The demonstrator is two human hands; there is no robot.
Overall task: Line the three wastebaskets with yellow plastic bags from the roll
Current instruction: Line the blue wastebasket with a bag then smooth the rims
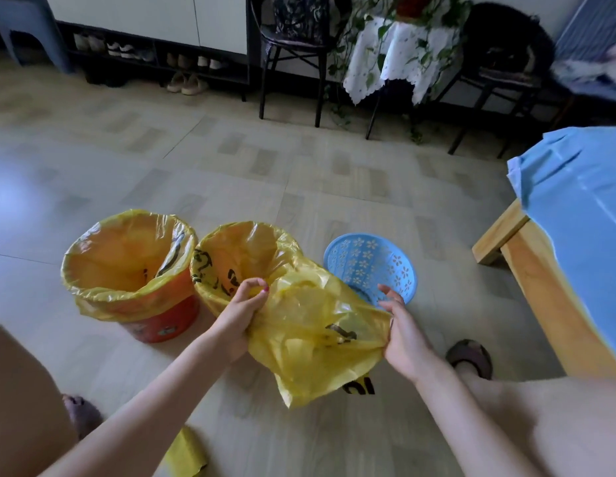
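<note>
Yellow bag [313, 325] stretched between both hands, left hand [239, 321] and right hand [401, 333] each pinching mouth edge (spreading it open) for unlined blue wastebasket [371, 266], centre-right of frame.

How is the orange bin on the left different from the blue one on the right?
The orange bin already has a yellow bag folded over its rim; the blue bin has none. The orange bin has solid walls; the blue bin is pierced with flower-shaped holes. The loose bag held by both hands partly hides the blue bin, while the orange bin shows fully. Both stand upright on the floor.
</note>
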